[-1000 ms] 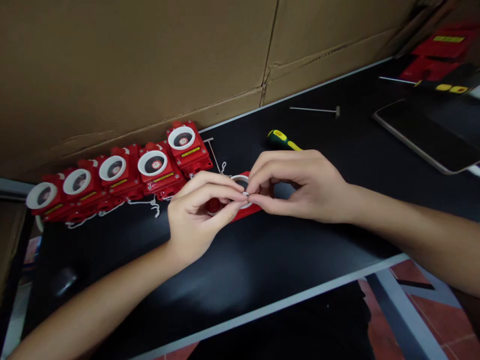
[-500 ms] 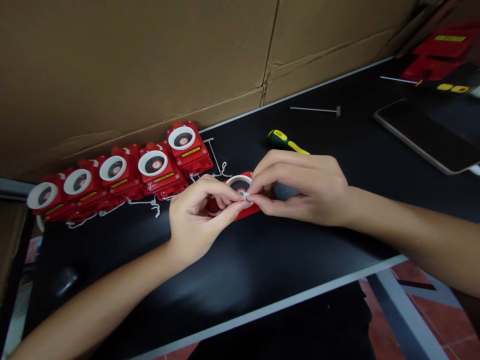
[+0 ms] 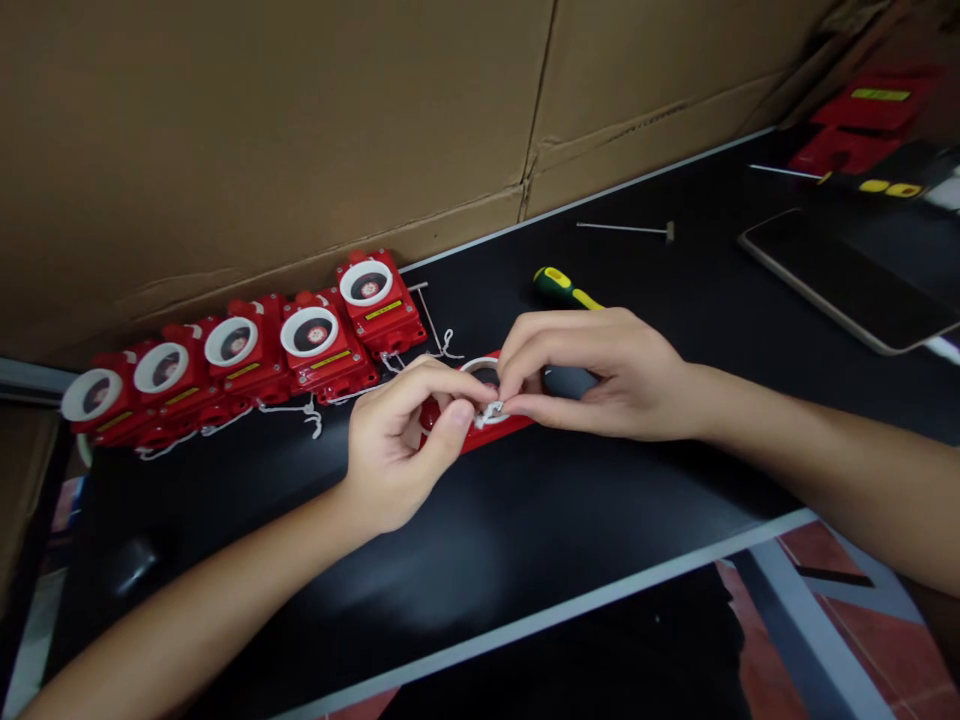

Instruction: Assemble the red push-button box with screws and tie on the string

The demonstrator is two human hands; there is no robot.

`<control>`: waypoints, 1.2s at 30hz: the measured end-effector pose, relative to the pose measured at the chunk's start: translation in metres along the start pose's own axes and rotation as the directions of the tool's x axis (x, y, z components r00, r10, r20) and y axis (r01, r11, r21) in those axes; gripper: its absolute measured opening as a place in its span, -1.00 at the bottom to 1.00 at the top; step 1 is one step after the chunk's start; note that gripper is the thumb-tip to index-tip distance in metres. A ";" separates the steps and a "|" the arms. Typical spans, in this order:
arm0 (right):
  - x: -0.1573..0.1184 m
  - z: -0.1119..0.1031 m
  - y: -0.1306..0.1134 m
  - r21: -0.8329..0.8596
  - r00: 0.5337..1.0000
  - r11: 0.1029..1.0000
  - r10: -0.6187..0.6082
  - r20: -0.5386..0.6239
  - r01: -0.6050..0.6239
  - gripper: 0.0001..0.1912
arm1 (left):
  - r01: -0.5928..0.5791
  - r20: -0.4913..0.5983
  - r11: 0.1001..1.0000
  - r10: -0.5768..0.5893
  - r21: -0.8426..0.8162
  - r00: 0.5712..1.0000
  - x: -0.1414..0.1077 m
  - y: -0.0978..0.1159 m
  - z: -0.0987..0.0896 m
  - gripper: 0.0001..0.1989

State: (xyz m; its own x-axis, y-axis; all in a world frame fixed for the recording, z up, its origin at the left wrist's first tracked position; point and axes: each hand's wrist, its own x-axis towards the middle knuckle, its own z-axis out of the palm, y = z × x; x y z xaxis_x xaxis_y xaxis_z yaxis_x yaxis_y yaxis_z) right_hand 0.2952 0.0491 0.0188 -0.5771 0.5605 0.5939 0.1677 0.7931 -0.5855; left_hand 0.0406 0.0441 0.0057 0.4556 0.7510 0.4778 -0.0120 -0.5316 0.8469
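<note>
My right hand point(image 3: 589, 375) has thumb and index fingertip pinched on a short bunched white cord point(image 3: 491, 411). At its other side, my left hand point(image 3: 409, 435) is curled, its index fingertip at the cord and its thumb tip beside it, slightly apart from the index finger. Part of the left grip is hidden. Under both hands lies a red housing point(image 3: 499, 434) with a white ring around a dark round window; the hands cover much of it. Close behind the right hand is a green and yellow screwdriver handle point(image 3: 562, 286).
Several similar red housings point(image 3: 326, 365) with white rings and cords stand in a row at left, against the cardboard point(image 3: 300, 120). A thin T-shaped metal tool point(image 3: 626, 229), a phone point(image 3: 847, 275), another screwdriver point(image 3: 862, 185) and red parts point(image 3: 874, 110) lie toward the right on the black table point(image 3: 450, 570).
My left thumb has drawn back from the index fingertip, and more of the white cord shows. My right hand keeps its pinch. The view has shifted slightly.
</note>
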 end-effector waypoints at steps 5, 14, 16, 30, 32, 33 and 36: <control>0.001 0.000 0.002 0.038 1.000 0.999 -0.013 0.012 0.012 -0.94 | 0.036 0.012 0.999 -0.036 0.008 0.999 0.000 -0.001 -0.001 -0.95; 0.000 0.002 0.004 0.104 0.999 0.994 0.023 0.023 -0.025 -0.88 | -0.032 0.047 0.996 0.029 0.079 0.998 0.004 -0.002 -0.002 -0.93; 0.000 0.002 0.005 0.106 0.999 0.993 0.041 0.021 -0.043 -0.87 | -0.066 0.049 0.994 0.062 0.087 0.997 0.005 -0.001 -0.001 -0.93; -0.002 0.007 0.006 0.107 0.999 0.994 0.034 -0.016 -0.032 -0.81 | -0.113 0.035 0.983 0.109 0.143 0.993 0.006 0.002 -0.001 -0.95; -0.003 0.007 0.007 0.110 0.999 0.993 0.034 -0.015 -0.032 -0.81 | -0.126 0.034 0.982 0.122 0.141 0.992 0.006 0.002 -0.001 -0.94; -0.002 0.007 0.006 0.111 0.999 0.993 0.038 -0.014 -0.036 -0.81 | -0.132 0.035 0.981 0.128 0.140 0.991 0.006 0.002 -0.001 -0.94; -0.001 0.006 0.004 0.100 0.999 0.994 0.050 -0.007 -0.049 -0.83 | -0.147 0.034 0.979 0.144 0.139 0.989 0.006 0.001 -0.001 -0.94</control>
State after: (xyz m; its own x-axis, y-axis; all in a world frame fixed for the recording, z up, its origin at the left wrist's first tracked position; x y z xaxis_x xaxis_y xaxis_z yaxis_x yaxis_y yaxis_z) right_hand 0.2914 0.0504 0.0120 -0.5627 0.6010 0.5676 0.1146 0.7367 -0.6664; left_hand 0.0423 0.0483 0.0099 0.4791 0.6533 0.5863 0.0447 -0.6852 0.7270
